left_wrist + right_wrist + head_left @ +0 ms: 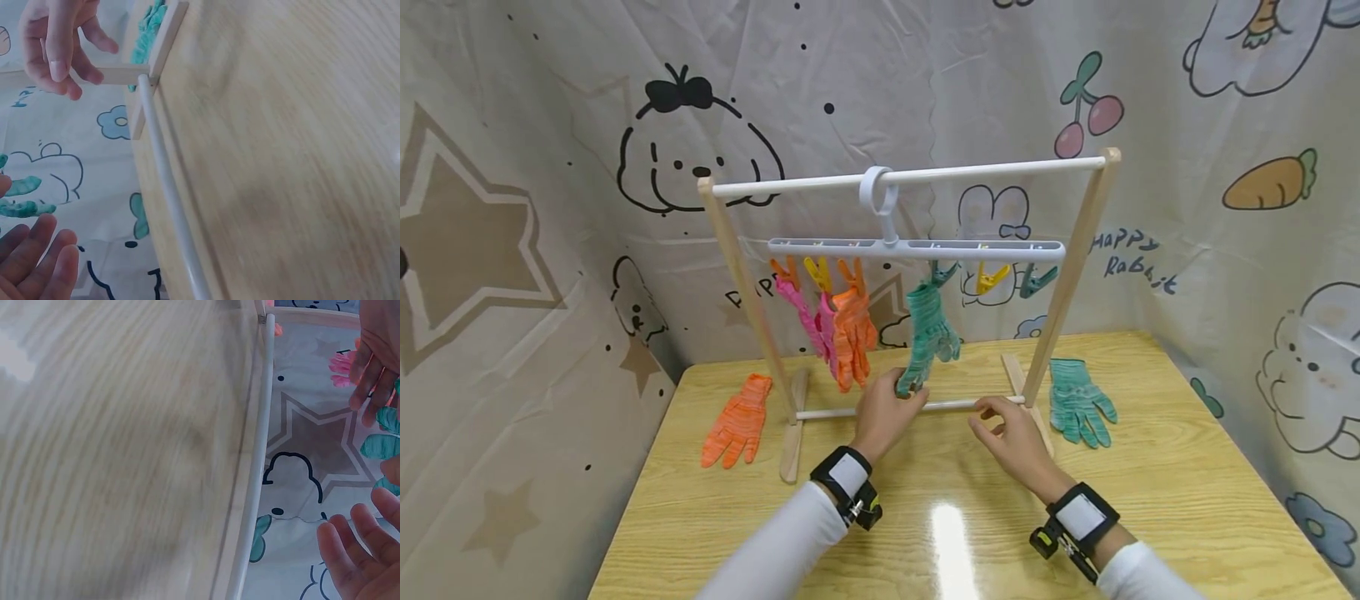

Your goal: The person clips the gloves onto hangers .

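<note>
A green striped glove hangs by its cuff from a dark green clip on the grey hanger. My left hand is at the dangling fingertips of this glove, its fingers fairly straight and loosely spread in the left wrist view. To the right, my right hand hovers by the lower white rod, fingers loosely bent and holding nothing. Left of the green glove, an orange glove and pink gloves hang from orange and yellow clips.
The hanger hooks over the top white rod of a wooden stand. A yellow clip and a green clip hang bare. On the table lie an orange glove at left and a green glove at right.
</note>
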{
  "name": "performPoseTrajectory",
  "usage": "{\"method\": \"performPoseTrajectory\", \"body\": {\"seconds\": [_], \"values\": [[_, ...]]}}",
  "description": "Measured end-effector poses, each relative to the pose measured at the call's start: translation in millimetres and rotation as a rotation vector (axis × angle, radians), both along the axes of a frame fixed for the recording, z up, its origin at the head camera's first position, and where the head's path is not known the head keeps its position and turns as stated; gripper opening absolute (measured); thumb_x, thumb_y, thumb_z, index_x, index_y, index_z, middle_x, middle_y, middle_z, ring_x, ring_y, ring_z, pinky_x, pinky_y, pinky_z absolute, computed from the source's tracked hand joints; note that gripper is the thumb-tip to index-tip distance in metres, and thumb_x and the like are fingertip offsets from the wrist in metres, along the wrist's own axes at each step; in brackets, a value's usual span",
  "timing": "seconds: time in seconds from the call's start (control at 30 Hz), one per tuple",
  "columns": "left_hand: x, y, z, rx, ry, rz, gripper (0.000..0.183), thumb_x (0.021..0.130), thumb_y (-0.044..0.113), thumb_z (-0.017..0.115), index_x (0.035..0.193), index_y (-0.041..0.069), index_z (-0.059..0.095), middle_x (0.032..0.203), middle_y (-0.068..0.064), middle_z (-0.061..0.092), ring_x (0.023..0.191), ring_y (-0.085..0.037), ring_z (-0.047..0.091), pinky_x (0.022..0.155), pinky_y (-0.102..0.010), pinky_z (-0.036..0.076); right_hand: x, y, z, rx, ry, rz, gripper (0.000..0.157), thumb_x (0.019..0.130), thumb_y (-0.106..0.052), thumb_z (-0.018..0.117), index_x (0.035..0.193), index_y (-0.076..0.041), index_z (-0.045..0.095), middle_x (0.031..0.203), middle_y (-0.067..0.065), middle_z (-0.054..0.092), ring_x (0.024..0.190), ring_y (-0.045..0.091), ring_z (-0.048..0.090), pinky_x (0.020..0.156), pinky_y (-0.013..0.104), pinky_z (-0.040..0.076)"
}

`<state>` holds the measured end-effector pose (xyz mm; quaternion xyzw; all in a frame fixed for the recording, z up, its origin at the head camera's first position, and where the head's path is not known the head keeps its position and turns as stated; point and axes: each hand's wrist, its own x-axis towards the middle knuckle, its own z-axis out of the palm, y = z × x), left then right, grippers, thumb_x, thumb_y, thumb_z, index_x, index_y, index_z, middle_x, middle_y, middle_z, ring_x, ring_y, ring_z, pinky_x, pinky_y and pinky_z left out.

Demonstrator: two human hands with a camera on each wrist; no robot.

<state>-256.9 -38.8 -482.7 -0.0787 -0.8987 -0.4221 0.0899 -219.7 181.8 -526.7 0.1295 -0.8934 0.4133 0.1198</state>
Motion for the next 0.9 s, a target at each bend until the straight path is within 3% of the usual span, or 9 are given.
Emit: {"method": "performPoseTrajectory", "body": {"seconds": [0.17, 0.47, 0.9], "values": [[6.0, -7, -8.6, 0.004, -0.032, -0.004, 0.024, 0.09, 0.036, 0.073, 0.103, 0.016, 0.074, 0.096, -0.005, 0.077, 0.087, -0.021, 0.072, 0.076, -0.038, 0.056, 5.3, 0, -4.8, 0.007, -0.008, 0.002, 0.018, 0.095, -0.016, 0.07, 0.113, -0.011, 0.069, 0.111, 0.008, 0.071, 0.099, 0.023, 0.066, 0.071, 0.027, 0.056], [15.3, -19, -20.6, 0.036, -0.061, 0.0, 0.025, 0.091, 0.026, 0.073, 0.109, 0.009, 0.073, 0.1, -0.004, 0.078, 0.095, -0.021, 0.073, 0.086, -0.041, 0.056, 12.7, 1, -10.6, 0.018, -0.003, 0.004, 0.015, 0.094, -0.016, 0.071, 0.109, -0.011, 0.069, 0.106, 0.006, 0.071, 0.097, 0.022, 0.065, 0.069, 0.029, 0.057], [31.1, -34, -39.1, 0.06, -0.036, -0.008, 0.017, 0.091, 0.017, 0.073, 0.105, 0.008, 0.076, 0.093, -0.003, 0.078, 0.089, -0.02, 0.073, 0.079, -0.035, 0.056, 17.7, 1, -17.7, 0.002, -0.054, 0.043, 0.018, 0.095, -0.014, 0.07, 0.111, -0.005, 0.069, 0.107, 0.006, 0.07, 0.096, 0.021, 0.065, 0.069, 0.023, 0.055]]}}
